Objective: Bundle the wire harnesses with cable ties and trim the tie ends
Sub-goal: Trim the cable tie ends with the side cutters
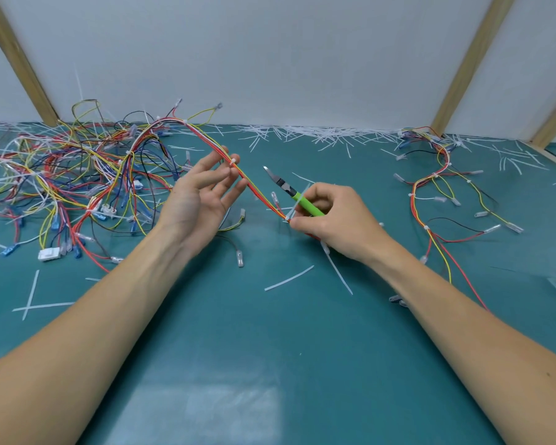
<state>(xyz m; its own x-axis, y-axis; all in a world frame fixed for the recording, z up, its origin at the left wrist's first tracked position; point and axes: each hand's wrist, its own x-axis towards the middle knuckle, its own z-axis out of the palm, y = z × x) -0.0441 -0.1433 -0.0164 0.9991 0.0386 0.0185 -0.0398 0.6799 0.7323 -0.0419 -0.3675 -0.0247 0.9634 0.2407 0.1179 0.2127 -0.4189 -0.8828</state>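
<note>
Nearest to the camera, the teal green work mat point(270, 364) was bare between the two forearms, with a pale reflection of light near the lower edge. A little farther, some cut white plastic tie ends point(289, 278) lay loose on the mat, and two more crossed each other at the near left.

The right hand point(334, 224) had its fingers curled around the green-handled flush cutters point(297, 198), whose metal blades pointed up and to the left. The thumb and forefinger of the same hand also pinched the red, orange and yellow wire harness point(257, 191) just at a white cable tie point(290, 215). From this point the harness rose to the far left, tight in the air, and passed across the fingertips of the left hand point(203, 194). That hand was spread with the palm up and the fingers relaxed; the harness rested on the fingers beside a second white tie point(233, 162).

Behind the left hand, a big tangled pile of many-coloured harnesses point(77, 175) with blue and white connectors filled the far left of the mat, and the held harness ran into it. At the far right a single bundled harness point(430, 187) lay in curves down to the right forearm. Between them the mat was mostly open.

Along the far edge, many trimmed white strips point(318, 133) lay against the grey-white wall point(270, 53), framed by slanted wooden battens point(472, 62).
</note>
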